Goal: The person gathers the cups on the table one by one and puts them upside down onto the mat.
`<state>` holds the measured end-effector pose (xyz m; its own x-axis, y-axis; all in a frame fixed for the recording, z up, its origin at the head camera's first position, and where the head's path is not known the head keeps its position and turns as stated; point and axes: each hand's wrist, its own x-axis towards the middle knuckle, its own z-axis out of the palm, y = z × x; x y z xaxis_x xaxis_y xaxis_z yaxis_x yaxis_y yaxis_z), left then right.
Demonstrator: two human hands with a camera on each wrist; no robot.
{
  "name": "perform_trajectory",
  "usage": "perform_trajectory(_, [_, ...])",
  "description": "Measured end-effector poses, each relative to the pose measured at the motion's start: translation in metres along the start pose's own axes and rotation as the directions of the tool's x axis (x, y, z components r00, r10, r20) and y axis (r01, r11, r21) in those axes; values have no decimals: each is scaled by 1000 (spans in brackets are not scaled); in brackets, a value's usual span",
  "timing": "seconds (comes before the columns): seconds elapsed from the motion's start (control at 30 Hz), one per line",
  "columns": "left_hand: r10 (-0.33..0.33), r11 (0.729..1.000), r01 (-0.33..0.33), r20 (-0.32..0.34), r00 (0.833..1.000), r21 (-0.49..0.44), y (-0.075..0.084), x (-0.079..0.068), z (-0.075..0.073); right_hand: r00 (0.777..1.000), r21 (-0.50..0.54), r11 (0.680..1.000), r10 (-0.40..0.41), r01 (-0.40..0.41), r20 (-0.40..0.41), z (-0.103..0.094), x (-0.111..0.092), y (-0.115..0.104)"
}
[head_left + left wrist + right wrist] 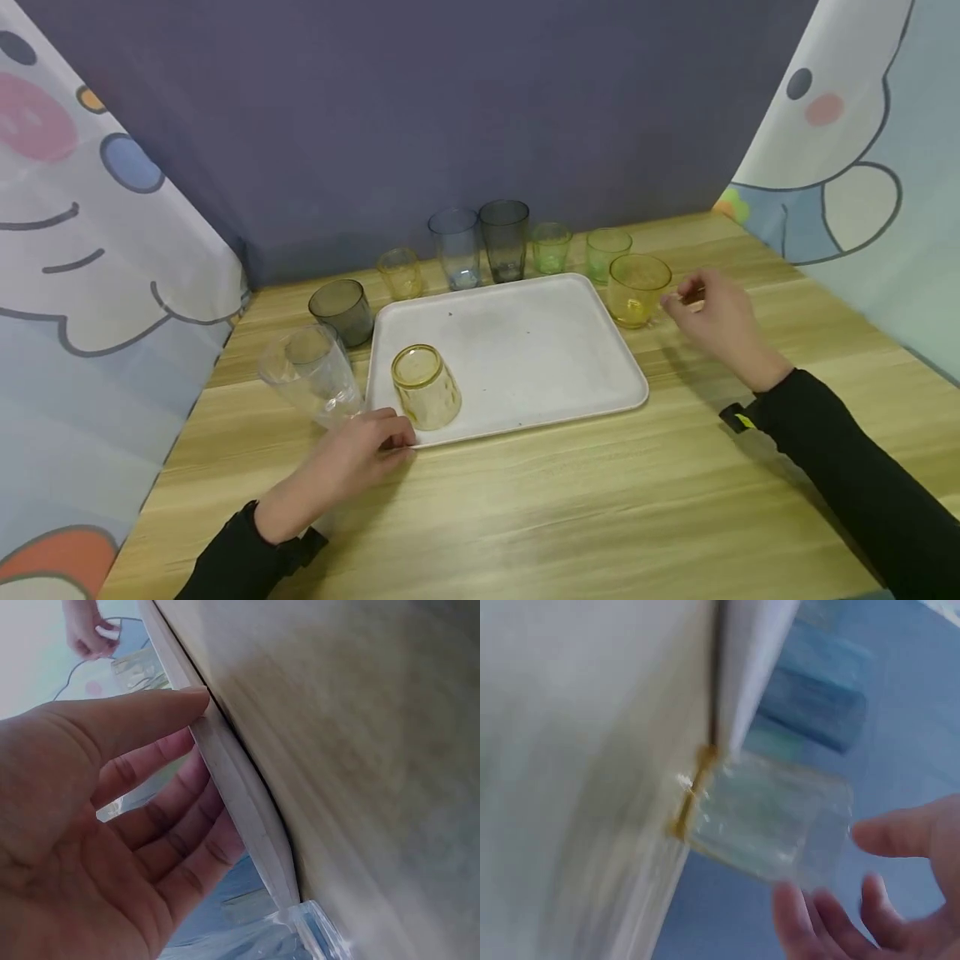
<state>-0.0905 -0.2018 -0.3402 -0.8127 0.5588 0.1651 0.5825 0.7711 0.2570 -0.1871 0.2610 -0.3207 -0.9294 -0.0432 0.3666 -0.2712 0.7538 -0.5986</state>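
Observation:
My left hand (352, 454) grips the front left corner of a white tray (532, 358), its thumb (165, 709) against the rim and the other fingers over the edge. On the tray, close to that hand, a yellowish drinking glass (427, 392) stands upside down. My right hand (716, 321) is beside a yellow glass cup (637, 292) that stands upright past the tray's right edge. In the right wrist view, the thumb is right at one end of the cup (765, 814) and the fingers spread along its side.
A clear glass jug (322, 383) and a grey-brown glass (345, 312) stand left of the tray. Behind it are a small yellow glass (401, 275), a tall blue glass (457, 250), a tall dark glass (505, 242) and green glasses (552, 250). A dark wall (450, 108) rises behind.

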Motion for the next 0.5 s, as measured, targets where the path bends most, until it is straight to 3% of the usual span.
perform_trajectory(0.1, [16,999,-16,6,1000,38,0,4,-3,999,73,997,39,-36,-37,-7,5,8])
perform_trajectory(0.2, [7,999,-7,9,1000,48,0,4,-6,989,108,986,112,-123,101,-5,16,14])
perform_trajectory(0.33, [-7,999,6,4,1000,54,-1,1,-6,937,130,966,176,-224,302,12,32,19])
perform_trajectory(0.4, [-4,998,5,-6,1000,63,-2,0,-5,925,164,956,178,-243,335,21,38,20])
perform_trajectory(0.5, [-2,997,4,-27,1000,80,-3,0,-4,928,248,931,178,-266,329,31,44,19])
